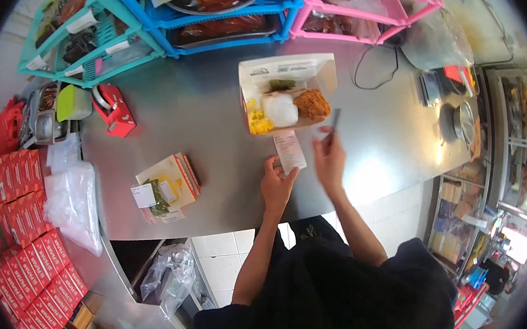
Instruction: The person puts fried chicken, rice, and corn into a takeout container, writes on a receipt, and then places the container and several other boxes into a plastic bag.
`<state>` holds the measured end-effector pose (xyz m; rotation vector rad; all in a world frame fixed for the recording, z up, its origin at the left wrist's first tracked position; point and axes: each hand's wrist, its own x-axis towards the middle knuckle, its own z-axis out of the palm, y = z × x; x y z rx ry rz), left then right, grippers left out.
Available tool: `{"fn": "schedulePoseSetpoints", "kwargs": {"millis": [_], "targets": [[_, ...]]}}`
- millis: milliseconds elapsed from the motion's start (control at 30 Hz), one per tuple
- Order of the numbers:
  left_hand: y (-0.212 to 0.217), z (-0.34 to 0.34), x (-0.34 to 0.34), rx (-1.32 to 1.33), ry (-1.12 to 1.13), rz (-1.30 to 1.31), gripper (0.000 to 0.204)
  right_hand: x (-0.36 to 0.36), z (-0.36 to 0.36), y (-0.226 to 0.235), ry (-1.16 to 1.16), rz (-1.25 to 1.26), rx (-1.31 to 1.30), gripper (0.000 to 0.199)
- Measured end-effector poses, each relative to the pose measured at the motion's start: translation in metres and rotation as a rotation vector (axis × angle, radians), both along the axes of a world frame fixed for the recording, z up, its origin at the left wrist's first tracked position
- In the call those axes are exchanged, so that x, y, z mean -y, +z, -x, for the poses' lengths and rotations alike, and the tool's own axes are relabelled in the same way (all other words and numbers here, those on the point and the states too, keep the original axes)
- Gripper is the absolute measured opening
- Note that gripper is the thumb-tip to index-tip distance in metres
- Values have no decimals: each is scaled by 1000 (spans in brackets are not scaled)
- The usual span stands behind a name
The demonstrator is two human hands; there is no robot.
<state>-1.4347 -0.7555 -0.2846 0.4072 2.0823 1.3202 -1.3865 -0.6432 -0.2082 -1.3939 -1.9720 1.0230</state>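
Note:
A white paper receipt (288, 150) lies on the steel table just in front of an open takeaway box (286, 66). My left hand (277, 187) grips the receipt's near end, thumb and fingers at its edges. To the right of the slip, my right hand (330, 162) is closed around a dark, slim pen (336, 120) that points up and away; it looks slightly blurred. Inside the box are white rice (280, 109), a piece of fried chicken (313, 105), yellow chunks (260, 123) and something dark green (281, 84).
Left on the table are a red tape dispenser (115, 111) and a stack of cards and packets (168, 188). Teal (121, 46), blue (228, 45) and pink racks (352, 34) line the back. Red boxes (30, 260) and plastic bags (71, 197) stand far left; a metal bowl (464, 120) sits right.

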Motion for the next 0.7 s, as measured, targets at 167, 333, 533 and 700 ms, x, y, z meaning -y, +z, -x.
{"fn": "schedulePoseSetpoints", "kwargs": {"millis": [167, 333, 533, 700], "targets": [[-11, -9, -3, 15, -22, 32, 46, -47, -27, -12, -183, -168, 3, 23], [3, 10, 11, 36, -155, 221, 47, -24, 12, 3, 92, -49, 260, 22], [16, 35, 3, 16, -8, 86, 91, -28, 50, -18, 135, -52, 542, 32], [10, 91, -16, 140, -243, -71, 106, -32, 55, -11, 149, 90, 501, 35]]}}
